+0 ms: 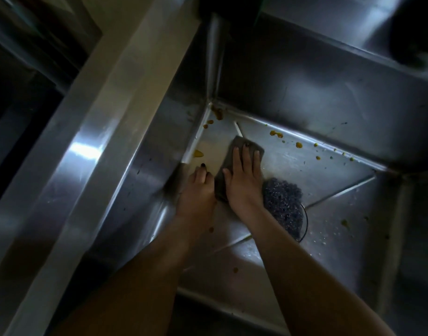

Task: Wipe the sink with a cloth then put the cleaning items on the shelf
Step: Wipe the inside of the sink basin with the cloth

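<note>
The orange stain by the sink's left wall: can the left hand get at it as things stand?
Probably yes. The left hand is just short of the orange stain, with only bare sink floor between them; the cloth lies off to the side.

Two bare hands at work on the floor of a steel sink

The right hand lies flat, fingers straight, on a grey cloth near the far-left corner; the left hand sits just beside the cloth's left edge (blurred, its hold unclear); a dark scouring pad lies touching the right wrist; orange-brown spatters dot the far edge.
</note>
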